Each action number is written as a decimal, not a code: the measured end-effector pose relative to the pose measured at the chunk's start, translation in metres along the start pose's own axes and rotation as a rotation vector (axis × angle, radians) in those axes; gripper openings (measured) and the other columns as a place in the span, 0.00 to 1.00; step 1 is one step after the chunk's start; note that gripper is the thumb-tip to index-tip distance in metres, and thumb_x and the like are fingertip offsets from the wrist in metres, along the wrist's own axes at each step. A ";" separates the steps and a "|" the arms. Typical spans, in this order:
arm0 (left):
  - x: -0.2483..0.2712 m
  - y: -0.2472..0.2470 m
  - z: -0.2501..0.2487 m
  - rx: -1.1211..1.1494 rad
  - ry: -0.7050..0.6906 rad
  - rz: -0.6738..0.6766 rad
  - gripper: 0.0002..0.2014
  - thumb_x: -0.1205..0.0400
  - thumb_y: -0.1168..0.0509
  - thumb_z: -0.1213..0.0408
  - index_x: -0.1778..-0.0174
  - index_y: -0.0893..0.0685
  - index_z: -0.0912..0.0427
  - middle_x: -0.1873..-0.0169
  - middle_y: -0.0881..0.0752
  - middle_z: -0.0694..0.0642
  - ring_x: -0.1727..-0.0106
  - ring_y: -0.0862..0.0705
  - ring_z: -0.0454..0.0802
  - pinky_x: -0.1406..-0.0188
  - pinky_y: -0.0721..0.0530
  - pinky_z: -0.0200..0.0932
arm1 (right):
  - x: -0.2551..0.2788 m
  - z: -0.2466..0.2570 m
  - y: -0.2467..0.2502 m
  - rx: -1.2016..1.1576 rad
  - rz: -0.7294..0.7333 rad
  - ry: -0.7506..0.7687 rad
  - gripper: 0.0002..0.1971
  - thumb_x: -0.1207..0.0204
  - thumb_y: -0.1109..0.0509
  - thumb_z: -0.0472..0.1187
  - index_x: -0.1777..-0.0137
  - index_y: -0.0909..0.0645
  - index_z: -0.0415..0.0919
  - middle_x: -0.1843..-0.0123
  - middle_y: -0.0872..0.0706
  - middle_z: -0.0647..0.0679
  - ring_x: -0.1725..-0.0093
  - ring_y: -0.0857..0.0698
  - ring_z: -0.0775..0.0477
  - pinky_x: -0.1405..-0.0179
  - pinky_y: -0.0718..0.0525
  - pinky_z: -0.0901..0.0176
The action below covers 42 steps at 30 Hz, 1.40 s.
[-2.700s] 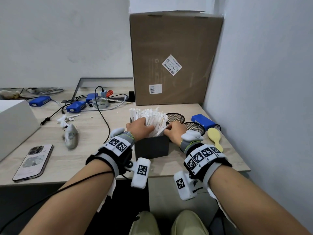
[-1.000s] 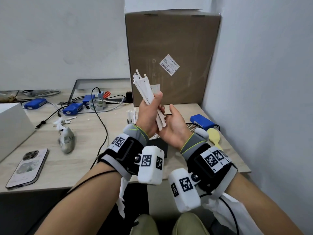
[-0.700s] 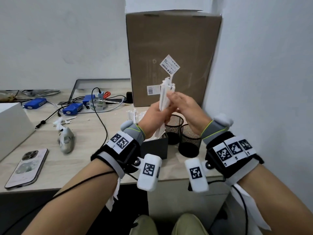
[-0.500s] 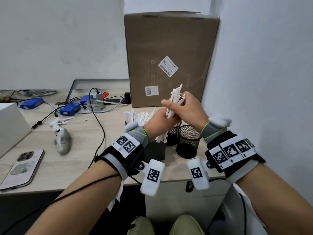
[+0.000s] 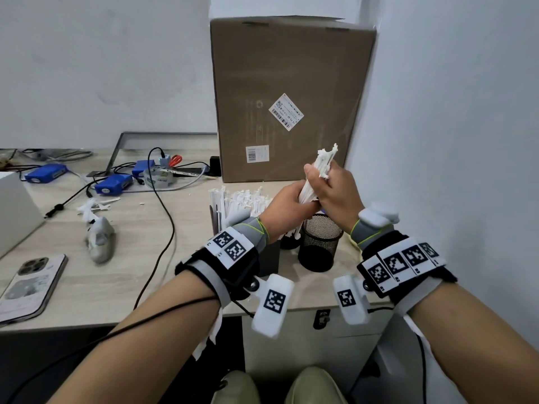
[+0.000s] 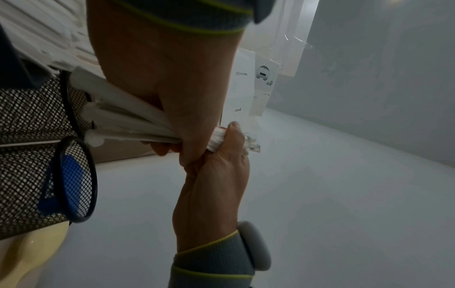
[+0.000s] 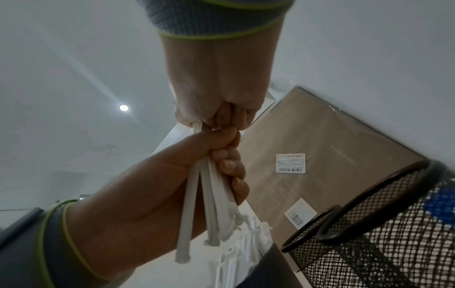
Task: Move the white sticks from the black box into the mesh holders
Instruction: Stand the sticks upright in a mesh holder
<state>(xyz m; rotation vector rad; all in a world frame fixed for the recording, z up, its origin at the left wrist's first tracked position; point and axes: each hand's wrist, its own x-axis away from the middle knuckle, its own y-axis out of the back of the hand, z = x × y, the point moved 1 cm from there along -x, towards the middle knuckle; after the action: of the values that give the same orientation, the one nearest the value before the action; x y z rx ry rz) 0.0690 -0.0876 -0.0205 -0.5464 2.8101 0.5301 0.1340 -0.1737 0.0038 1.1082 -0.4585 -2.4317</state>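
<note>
Both hands hold one bundle of white sticks (image 5: 320, 167) tilted above two black mesh holders. My left hand (image 5: 287, 201) grips the bundle's lower part and my right hand (image 5: 328, 185) grips it just above. The near mesh holder (image 5: 319, 242) stands upright; the other holder (image 5: 288, 244) is mostly hidden behind my left wrist. The sticks' lower ends (image 6: 98, 117) hang at a holder's rim (image 6: 70, 101); I cannot tell if they are inside. The black box (image 5: 269, 259) beside them holds several more white sticks (image 5: 242, 199). In the right wrist view, both fists close round the sticks (image 7: 197, 198).
A tall cardboard box (image 5: 288, 97) stands behind the holders, and a wall closes off the right side. Left on the table lie a phone (image 5: 30, 284), a grey object (image 5: 99, 240), blue devices (image 5: 113, 183) and a black cable (image 5: 163, 217). A yellow object (image 6: 22, 253) lies by the holders.
The bundle came up out of the black box in my left hand. My right hand took hold of it too, and both carried it right and down over the mesh holders.
</note>
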 end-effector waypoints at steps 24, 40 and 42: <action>-0.013 -0.032 0.050 -0.627 0.232 0.062 0.48 0.36 0.19 0.50 0.25 0.37 0.62 0.32 0.23 0.61 0.31 0.23 0.60 0.32 0.23 0.52 | 0.003 -0.079 0.016 0.169 -0.027 -0.135 0.16 0.18 0.37 0.46 0.46 0.22 0.30 0.63 0.16 0.35 0.60 0.17 0.34 0.64 0.32 0.56; -0.016 -0.030 0.054 -0.653 0.218 0.077 0.41 0.30 0.23 0.50 0.25 0.32 0.60 0.28 0.25 0.58 0.27 0.26 0.55 0.29 0.26 0.49 | -0.007 -0.085 0.015 0.276 0.138 -0.051 0.25 0.22 0.38 0.53 0.39 0.24 0.30 0.57 0.13 0.30 0.55 0.15 0.30 0.60 0.28 0.53; -0.016 -0.030 0.054 -0.639 0.226 0.076 0.42 0.31 0.23 0.50 0.25 0.33 0.61 0.28 0.25 0.58 0.27 0.26 0.55 0.29 0.26 0.49 | -0.002 -0.089 0.009 0.275 0.175 -0.075 0.19 0.20 0.35 0.49 0.41 0.23 0.31 0.59 0.13 0.31 0.55 0.15 0.31 0.62 0.31 0.55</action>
<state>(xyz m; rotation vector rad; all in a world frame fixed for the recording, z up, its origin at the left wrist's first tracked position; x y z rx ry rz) 0.1037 -0.0872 -0.0738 -0.6418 2.8380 1.4881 0.2058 -0.1909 -0.0460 1.0369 -0.8971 -2.3094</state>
